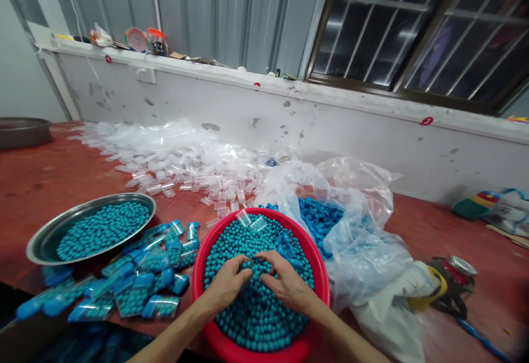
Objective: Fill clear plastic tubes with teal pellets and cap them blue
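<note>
A red basin full of small teal balls stands in front of me. Both hands are low over the balls at the basin's middle, facing each other. My left hand has its thumb and forefinger curved and apart, with balls showing between them. Across a small gap, my right hand is curved the same way, thumb away from the fingers. I make out nothing gripped in either; the other fingers are partly hidden. Two clear plastic tubes lie on the balls near the far rim, and several blue caps lie at the right.
Left of the basin are filled, blue-capped packs and a metal bowl of teal balls. Clear tubes are heaped along the wall. A plastic bag with blue caps lies right, near a jar. The tabletop is red.
</note>
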`<act>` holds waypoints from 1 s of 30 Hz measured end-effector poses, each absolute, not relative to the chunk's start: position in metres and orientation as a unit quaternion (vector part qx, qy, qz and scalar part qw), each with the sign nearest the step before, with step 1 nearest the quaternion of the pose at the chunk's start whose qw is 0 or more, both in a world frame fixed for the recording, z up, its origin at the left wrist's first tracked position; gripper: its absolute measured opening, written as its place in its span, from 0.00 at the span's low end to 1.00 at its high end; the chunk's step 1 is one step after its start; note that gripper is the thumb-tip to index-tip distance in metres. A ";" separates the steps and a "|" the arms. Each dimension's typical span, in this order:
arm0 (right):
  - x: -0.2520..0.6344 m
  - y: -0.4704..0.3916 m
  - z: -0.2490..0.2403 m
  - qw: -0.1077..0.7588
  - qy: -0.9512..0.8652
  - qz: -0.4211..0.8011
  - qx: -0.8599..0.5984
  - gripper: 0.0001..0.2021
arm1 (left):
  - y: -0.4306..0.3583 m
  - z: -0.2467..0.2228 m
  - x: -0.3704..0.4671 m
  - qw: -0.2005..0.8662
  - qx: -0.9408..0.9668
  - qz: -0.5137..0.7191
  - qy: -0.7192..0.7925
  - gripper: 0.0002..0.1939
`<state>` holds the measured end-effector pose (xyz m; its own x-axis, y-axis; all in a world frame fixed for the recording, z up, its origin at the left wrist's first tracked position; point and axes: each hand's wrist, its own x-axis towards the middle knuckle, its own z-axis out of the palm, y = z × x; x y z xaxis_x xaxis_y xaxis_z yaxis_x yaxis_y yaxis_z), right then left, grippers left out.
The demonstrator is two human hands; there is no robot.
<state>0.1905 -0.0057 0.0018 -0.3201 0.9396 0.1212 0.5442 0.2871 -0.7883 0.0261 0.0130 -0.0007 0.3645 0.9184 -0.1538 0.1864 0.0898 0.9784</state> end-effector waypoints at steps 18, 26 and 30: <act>0.197 -0.016 -0.005 0.141 -0.691 0.530 -0.470 0.10 | -0.003 0.000 0.033 0.697 0.581 0.134 0.397 0.17; 0.221 -0.003 0.008 0.042 -0.760 0.000 -0.649 0.06 | 0.005 -0.001 0.023 0.789 0.465 0.198 0.350 0.17; 0.221 0.012 -0.011 0.018 -0.745 -0.070 -0.664 0.07 | 0.007 0.000 0.019 0.820 0.430 0.205 0.316 0.16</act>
